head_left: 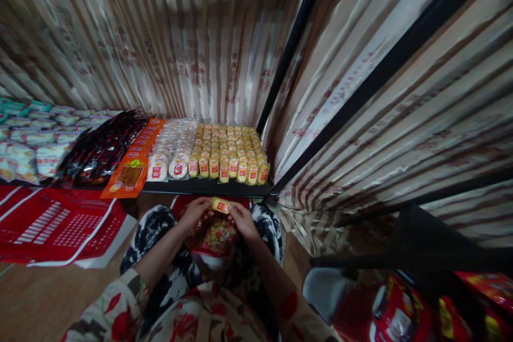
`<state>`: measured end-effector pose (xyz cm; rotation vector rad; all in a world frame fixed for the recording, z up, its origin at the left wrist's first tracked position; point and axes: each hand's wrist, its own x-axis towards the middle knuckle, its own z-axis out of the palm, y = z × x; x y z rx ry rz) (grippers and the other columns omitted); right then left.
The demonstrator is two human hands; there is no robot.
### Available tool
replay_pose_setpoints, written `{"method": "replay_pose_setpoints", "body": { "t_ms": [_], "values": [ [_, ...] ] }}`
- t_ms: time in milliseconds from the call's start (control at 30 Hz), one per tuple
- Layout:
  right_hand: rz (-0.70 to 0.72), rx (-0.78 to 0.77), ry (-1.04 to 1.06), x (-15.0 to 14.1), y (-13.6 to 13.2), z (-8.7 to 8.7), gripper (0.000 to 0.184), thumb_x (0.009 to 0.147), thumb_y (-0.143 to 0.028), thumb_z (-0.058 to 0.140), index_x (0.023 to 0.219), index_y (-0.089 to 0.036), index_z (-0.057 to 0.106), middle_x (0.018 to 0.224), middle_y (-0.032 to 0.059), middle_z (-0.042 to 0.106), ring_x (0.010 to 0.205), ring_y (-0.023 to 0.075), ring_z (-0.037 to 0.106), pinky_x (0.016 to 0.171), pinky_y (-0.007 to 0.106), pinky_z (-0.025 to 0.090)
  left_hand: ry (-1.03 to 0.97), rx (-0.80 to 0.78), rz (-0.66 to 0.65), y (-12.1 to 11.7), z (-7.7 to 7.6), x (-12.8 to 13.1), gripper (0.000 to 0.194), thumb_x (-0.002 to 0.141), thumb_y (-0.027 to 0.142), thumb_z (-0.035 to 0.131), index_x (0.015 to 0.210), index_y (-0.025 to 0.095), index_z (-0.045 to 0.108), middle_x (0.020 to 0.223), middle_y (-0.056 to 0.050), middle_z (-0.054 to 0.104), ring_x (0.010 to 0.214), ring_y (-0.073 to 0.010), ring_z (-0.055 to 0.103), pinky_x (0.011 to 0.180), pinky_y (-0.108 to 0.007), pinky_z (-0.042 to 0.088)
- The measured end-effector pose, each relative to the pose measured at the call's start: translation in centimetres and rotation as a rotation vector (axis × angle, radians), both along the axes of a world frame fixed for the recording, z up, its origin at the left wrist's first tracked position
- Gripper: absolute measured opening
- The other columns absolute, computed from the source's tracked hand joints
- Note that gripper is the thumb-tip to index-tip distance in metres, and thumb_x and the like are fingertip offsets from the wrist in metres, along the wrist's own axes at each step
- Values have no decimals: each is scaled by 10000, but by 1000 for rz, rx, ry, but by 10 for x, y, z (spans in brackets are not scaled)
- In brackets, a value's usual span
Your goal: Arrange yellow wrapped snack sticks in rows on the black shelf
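A small yellow wrapped snack (220,205) with a red and orange label is stretched between my two hands. My left hand (199,211) pinches its left end, and my right hand (242,219) pinches the right end. Below them, between my knees, a red basket (196,245) holds many more small wrapped snacks (218,235). Just beyond my hands, rows of similar yellow packets (228,155) stand on a black shelf (208,188). Beside those rows are round white packaged cakes (178,167) in clear wrap.
An orange snack bag (134,163), dark shiny packets (105,147) and white bags (50,139) line the shelf leftward. A red shopping basket (60,224) sits at left. Black metal posts (292,43) stand before striped curtains. Red packages (401,310) lie at lower right.
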<state>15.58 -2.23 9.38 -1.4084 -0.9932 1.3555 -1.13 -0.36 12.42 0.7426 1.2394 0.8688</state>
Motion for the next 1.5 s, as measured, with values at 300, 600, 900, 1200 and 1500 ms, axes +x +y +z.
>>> {"method": "replay_pose_setpoints", "body": {
  "t_ms": [300,600,900,1200,1500],
  "values": [
    [-47,25,-4,8,6,9,386,651,-479,615,861,-156,621,610,-21,587,508,99,511,483,213,382,53,99,-126,-9,-2,2,366,648,266,639,989,149,578,677,24,606,519,-71,528,480,-172,360],
    [-129,114,174,6,-1,20,483,624,-426,686,1019,-189,540,711,-20,618,647,119,590,586,222,450,-12,57,-137,-17,2,28,292,607,202,664,876,141,569,662,14,624,557,-76,567,498,-152,368],
    [-78,248,7,14,4,4,304,715,-351,592,975,-200,544,844,23,657,744,156,621,695,280,489,121,173,-81,-5,-1,62,283,677,159,600,957,129,571,746,-8,635,562,-73,564,515,-169,413],
    [-178,365,-648,27,47,16,369,729,-231,537,1091,-171,581,899,66,603,743,176,568,717,306,478,518,612,24,11,3,71,244,736,92,476,914,168,624,941,-50,609,898,-153,585,848,-321,473],
    [-168,432,-808,10,73,11,424,761,-177,476,1185,-158,480,974,87,591,831,189,568,784,321,467,348,566,70,30,-15,72,269,745,116,501,964,201,633,1069,-45,611,991,-165,575,880,-339,477]
  ]
}}
